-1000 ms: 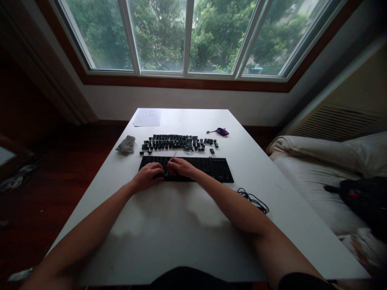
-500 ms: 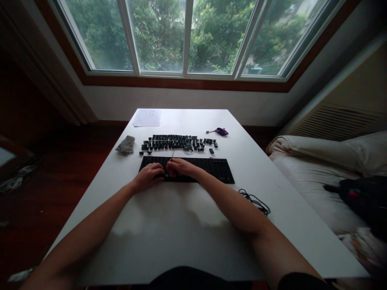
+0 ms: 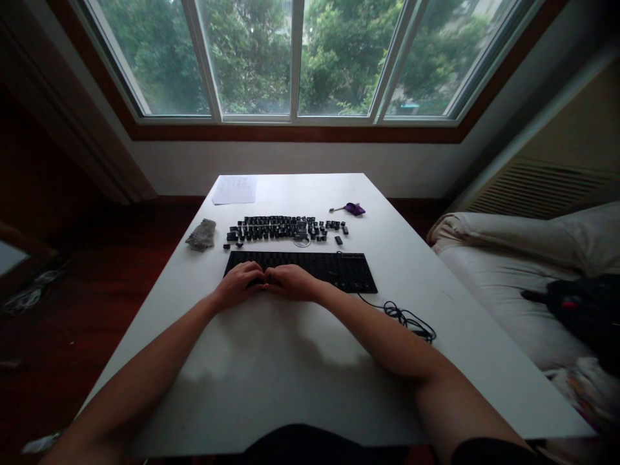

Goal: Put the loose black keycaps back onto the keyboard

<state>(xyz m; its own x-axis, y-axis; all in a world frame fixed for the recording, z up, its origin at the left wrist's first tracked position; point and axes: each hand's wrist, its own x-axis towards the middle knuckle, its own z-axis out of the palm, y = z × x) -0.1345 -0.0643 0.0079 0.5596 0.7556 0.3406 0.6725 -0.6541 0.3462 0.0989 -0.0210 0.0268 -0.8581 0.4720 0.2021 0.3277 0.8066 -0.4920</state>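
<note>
A black keyboard [image 3: 339,265] lies across the white table in front of me, and many of its keycaps are off. My left hand [image 3: 238,284] curls over its near left part, fingers bent and thumb close to the front edge. Beside it, my right hand [image 3: 290,282] is closed, its fingertips meeting those of the left hand. A thin wire tool stuck up from the right fist a moment earlier; now it is mostly hidden by the fingers. What lies between the fingertips is too small to make out. Behind the keyboard stand rows of loose black keycaps [image 3: 271,230].
A clear ring-shaped piece [image 3: 301,243] lies among the keycaps. Left of them is a crumpled grey cloth or bag [image 3: 201,235]; farther back, a paper sheet [image 3: 235,190]. A small brush with purple part [image 3: 354,208] lies back right. The coiled cable [image 3: 404,314] is right of the keyboard.
My right hand has turned down and toward the near edge, closing in on the left fingertips. The thin wire above it no longer shows. The left hand barely moved.
</note>
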